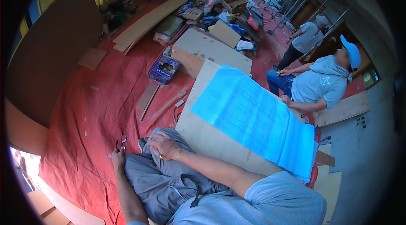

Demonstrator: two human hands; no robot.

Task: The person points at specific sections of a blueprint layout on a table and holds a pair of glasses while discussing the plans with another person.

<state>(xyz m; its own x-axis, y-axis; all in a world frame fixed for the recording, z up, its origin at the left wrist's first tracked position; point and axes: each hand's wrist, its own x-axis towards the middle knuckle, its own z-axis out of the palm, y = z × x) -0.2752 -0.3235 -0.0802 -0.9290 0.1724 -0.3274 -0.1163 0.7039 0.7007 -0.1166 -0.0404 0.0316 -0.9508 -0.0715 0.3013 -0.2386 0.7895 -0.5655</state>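
My left hand (118,159) hangs beside my left thigh, its fingers closed on a pair of eyeglasses (123,141) with dark frames. On my raised knee rests my right hand (165,145), fingers curled, with a slim pen-like stick (159,153) poking out below them. To the right of that hand, a large blue-tinted sheet with a line drawing, a plan (247,113), lies over a pale plywood board (196,129). The sheet's near right part bends down over the board's edge.
A person in a cap (327,81) sits across the board, one hand by the sheet; another person (306,38) stands behind. A purple box (164,70) and wood offcuts (148,96) lie on the red floor sheet (97,110). Farther off are planks (150,19) and an open carton (234,2).
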